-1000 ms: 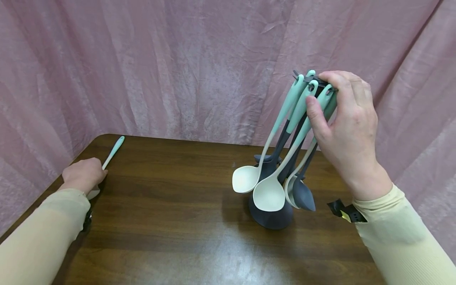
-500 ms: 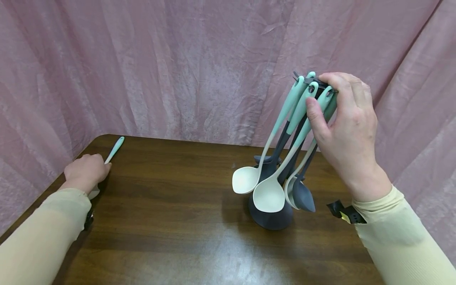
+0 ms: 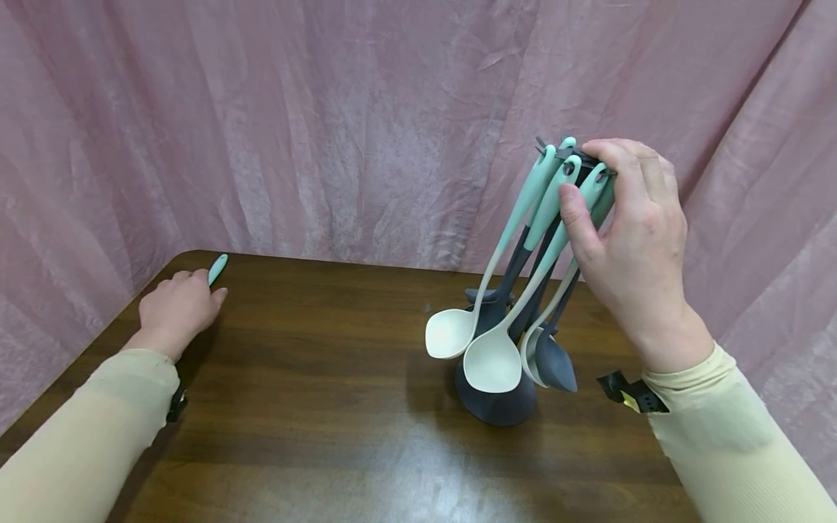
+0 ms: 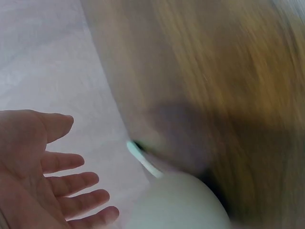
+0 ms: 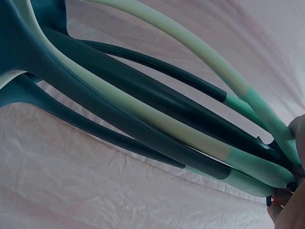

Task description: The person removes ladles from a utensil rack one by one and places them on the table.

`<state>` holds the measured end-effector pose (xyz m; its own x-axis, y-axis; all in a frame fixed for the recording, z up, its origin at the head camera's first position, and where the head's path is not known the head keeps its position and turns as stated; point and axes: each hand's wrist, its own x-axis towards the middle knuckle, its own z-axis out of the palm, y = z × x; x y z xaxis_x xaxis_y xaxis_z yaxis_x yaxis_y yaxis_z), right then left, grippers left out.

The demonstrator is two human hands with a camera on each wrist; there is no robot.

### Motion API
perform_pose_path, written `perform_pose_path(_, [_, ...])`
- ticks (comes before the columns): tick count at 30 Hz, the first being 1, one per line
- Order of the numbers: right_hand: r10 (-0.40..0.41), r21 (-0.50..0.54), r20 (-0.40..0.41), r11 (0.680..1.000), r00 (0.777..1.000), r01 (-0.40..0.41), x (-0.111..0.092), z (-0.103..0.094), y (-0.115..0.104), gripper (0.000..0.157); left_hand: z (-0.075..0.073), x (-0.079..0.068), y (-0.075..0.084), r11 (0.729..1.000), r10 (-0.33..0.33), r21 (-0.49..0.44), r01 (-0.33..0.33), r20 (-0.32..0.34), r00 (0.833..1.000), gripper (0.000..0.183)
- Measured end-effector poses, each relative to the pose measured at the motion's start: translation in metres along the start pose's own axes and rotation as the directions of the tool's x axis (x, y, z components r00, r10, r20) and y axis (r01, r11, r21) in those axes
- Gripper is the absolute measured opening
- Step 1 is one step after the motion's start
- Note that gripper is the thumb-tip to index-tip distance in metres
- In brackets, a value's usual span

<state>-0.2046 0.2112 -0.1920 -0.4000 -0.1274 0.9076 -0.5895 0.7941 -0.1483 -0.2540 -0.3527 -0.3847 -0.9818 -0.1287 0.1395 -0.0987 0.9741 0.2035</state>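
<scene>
In the head view my left hand (image 3: 178, 305) is over a utensil with a mint handle (image 3: 218, 269) lying at the table's far left corner. The left wrist view shows the fingers straight and spread, holding nothing. There the utensil's pale rounded head (image 4: 178, 205) fills the bottom; its exact kind is unclear. My right hand (image 3: 644, 240) grips the top of a dark utensil stand (image 3: 495, 402), thumb in front and fingers over the top. Several utensils with mint handles hang from it, among them a white ladle (image 3: 493, 361) and a white square-edged turner (image 3: 450, 333).
A brown wooden table (image 3: 314, 378) lies under both arms. Pink curtains (image 3: 340, 131) hang behind and along its sides. A dark spoon-like utensil (image 3: 556, 361) hangs at the stand's right, beside pale ones. Black wrist straps (image 3: 633, 392) show at the sleeves.
My left hand has let go of the pale utensil and moved right and away from me, now covering more of its handle. The right hand and stand stay almost where they were.
</scene>
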Motion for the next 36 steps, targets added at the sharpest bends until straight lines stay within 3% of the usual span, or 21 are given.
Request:
perform_pose_path(8, [0.001,-0.002,0.002,1.000,1.000,-0.001,0.000,0.000,0.000,0.045,-0.005,-0.003,0.036,0.997,0.070,-0.013,-0.071,-0.062,0.996,0.064])
perform_pose_path(20, [-0.002,0.002,0.001,1.000,1.000,0.002,0.000,0.000,0.001,0.046,-0.018,-0.009,0.085,0.980,0.192,-0.021,-0.200,-0.191,0.963,0.061])
perform_pose_path(32, [-0.002,0.006,0.008,1.000,1.000,0.002,0.000,0.000,0.001,0.046,-0.029,-0.022,0.125,0.952,0.291,0.007,-0.305,-0.313,0.904,0.062])
perform_pose_path(36, [-0.005,0.006,0.004,1.000,1.000,0.005,0.000,0.000,0.002,0.046,-0.033,-0.025,0.135,0.938,0.330,0.017,-0.346,-0.349,0.877,0.063])
